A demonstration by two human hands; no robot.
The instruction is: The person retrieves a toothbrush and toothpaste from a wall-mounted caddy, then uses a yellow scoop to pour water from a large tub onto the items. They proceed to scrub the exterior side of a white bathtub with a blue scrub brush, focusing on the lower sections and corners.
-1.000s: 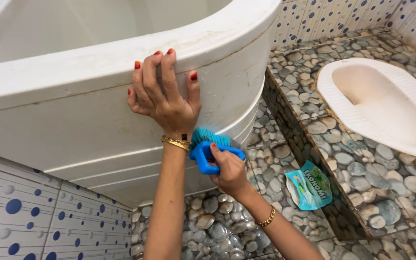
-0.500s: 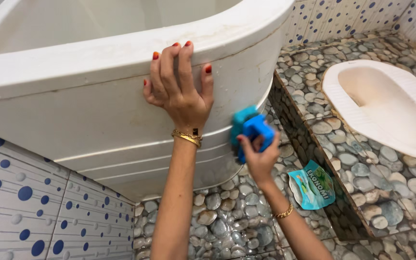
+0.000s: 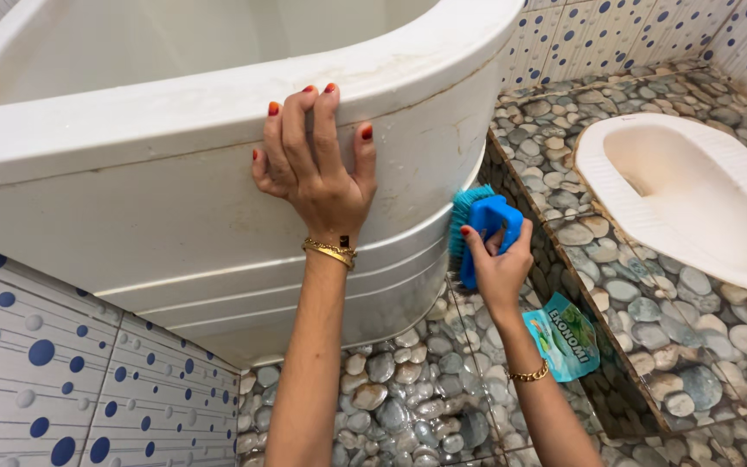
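Fingers of the left hand [image 3: 315, 169] lie spread and nearly flat against the curved side of the white tub [image 3: 175, 216], tips hooked just under its rim, gripping nothing. The right hand [image 3: 499, 268] is curled tight around a blue scrub brush [image 3: 482, 227], its teal bristles pressed to the tub's lower ribbed panel. A flat teal-and-green sachet [image 3: 564, 337] lies on the pebble floor [image 3: 391, 406], just beside the right wrist.
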